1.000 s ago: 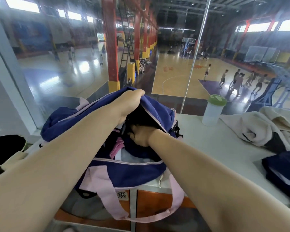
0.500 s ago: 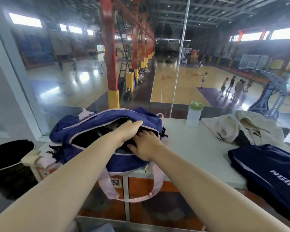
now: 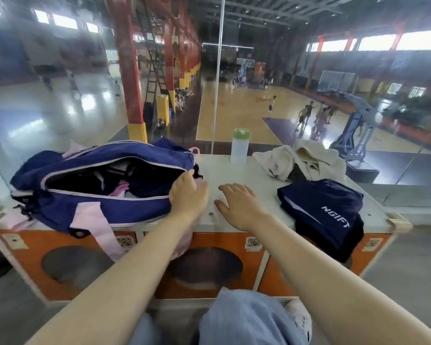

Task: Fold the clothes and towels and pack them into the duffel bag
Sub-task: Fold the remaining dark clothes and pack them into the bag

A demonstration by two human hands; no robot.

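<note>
- My left hand rests w/ fingers loosely curled against the right end of the duffel bag, touching the fabric by the zip end; can't tell if it's actually pinching anything, looks more like a flat touch than a grip.
- My right hand is spread flat, palm down, fingers apart, on the bare cabinet top just right of the bag. Holding nothing.
- Duffel bag: navy w/ pale pink trim & straps, lying on the left half of the top, reaching its left edge. Main zip wide open; dark, white & pink cloth visible inside. One pink strap hangs over the front edge, down the orange cabinet front.
- Navy garment w/ white lettering & a white stripe: roughly folded, at the front right corner, its lower part drooping over the front edge. Near my right hand, not touching.
- Cream towel: crumpled, unfolded, by the back edge on the right, just behind the navy garment. Something dark tucked under it, can't tell what.
- Bottle, translucent w/ green lid: upright at the back edge, approx. centre, btw bag & towel, apart from both.
- My knees in light blue trousers at the bottom, in front of the cabinet.
- Glass wall behind the back edge; basketball court w/ players below.
</note>
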